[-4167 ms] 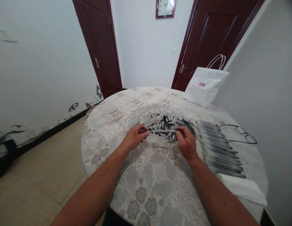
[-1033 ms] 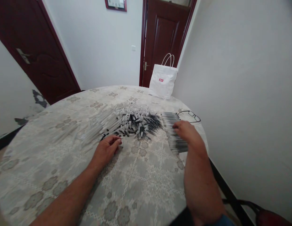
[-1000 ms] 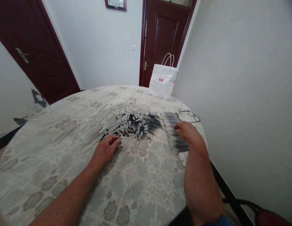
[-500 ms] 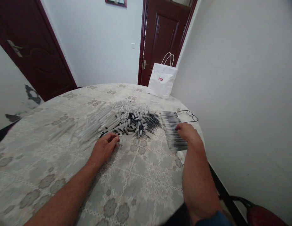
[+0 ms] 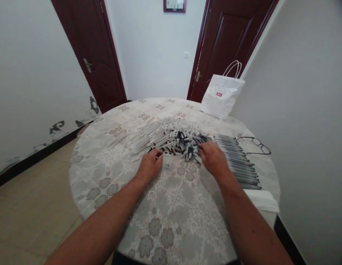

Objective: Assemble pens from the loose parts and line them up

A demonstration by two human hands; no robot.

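My left hand (image 5: 149, 165) rests at the near edge of the heap, its fingers curled together; whatever they hold is too small to make out. At the right end of the heap, the bent fingers of my right hand (image 5: 214, 159) touch or reach the dark refill-like sticks (image 5: 202, 138), and their tips are partly lost against them. Between and beyond both hands lie long translucent pen barrels (image 5: 149, 137) and many small white and black pen parts (image 5: 184, 141). Beside my right hand, grey-black pens (image 5: 239, 162) lie side by side in a row.
A patterned cloth covers the round table (image 5: 149, 228). Black-framed glasses (image 5: 260, 147) lie right of the pen row, and a folded white sheet (image 5: 260, 200) is at its near end. A white paper bag (image 5: 223, 96) stands at the back right, close to the wall.
My right hand has moved left from the row of pens to the heap's right end. My left hand stays by the heap's near edge. The head view has turned left.
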